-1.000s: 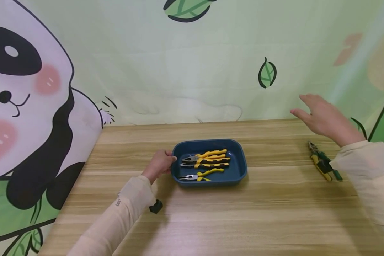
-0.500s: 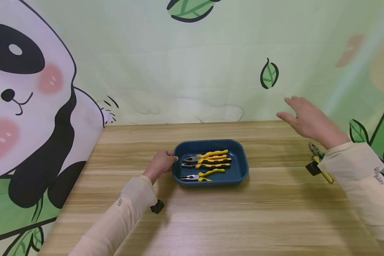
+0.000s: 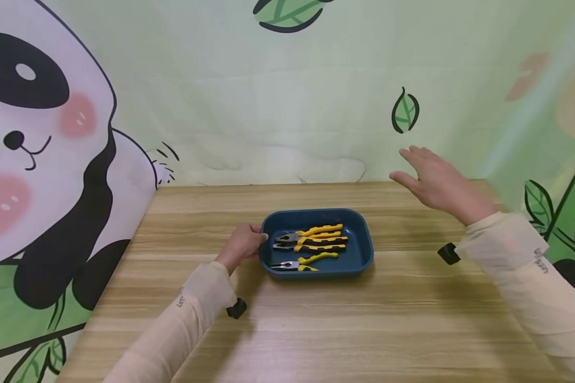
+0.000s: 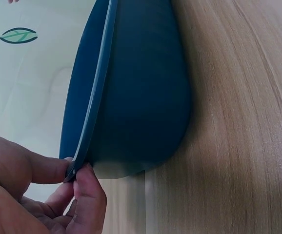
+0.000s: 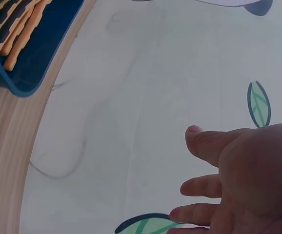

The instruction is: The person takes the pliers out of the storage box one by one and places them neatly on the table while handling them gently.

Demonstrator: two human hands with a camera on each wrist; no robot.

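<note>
A blue rectangular tray (image 3: 367, 250) stands on the wooden table. My left hand (image 3: 241, 244) pinches its left rim; the left wrist view has the thumb over the rim (image 4: 94, 92) and curled fingers beneath. Inside the tray lie yellow-and-black pliers: two with blunt heads side by side, one pair (image 3: 318, 231) behind the other (image 3: 323, 247), and long-nose pliers (image 3: 311, 260) at the front. My right hand (image 3: 441, 183) hovers above the table's back right, fingers extended and thumb apart, holding nothing. In the right wrist view this hand (image 5: 248, 180) is apart from the tray's corner (image 5: 26, 90).
The wooden table (image 3: 316, 330) ends at a cloth backdrop (image 3: 292, 106) printed with a panda and leaves. A small black block (image 3: 449, 254) sits at the right cuff, and another (image 3: 237, 308) at the left cuff.
My right hand has moved left toward the tray. The green-and-yellow pliers at the right, visible before, are now hidden behind the right sleeve. The left hand keeps its hold on the rim.
</note>
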